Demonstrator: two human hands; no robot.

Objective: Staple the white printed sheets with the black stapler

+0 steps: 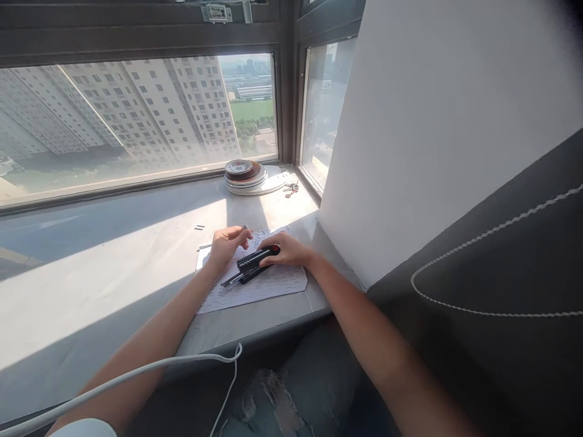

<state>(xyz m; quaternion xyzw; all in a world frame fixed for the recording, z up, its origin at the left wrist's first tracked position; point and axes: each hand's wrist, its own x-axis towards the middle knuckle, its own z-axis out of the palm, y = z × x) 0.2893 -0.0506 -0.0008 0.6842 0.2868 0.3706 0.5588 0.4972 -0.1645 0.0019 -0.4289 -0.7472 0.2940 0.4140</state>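
My right hand [288, 249] grips a black stapler [255, 258] with a red spot at its rear end. The stapler lies over the papers, its metal magazine [233, 280] exposed and pointing to the lower left. Just left of it, my left hand [228, 247] is closed in a pinch. Between its fingertips shows a small grey piece [246, 227] that looks like a strip of staples, mostly covered by the fingers. Beneath both hands lie lined sheets of paper [273, 290] with handwriting on the upper part. Two short staple strips [199, 227] rest on the sill beyond my left hand.
A stack of plates [246, 182] stands near the window corner, with keys [291, 190] beside it. The sill [113, 255] ends at a front edge close to me. A white cable [182, 359] crosses low in front; a bead chain [455, 244] hangs at right by the wall.
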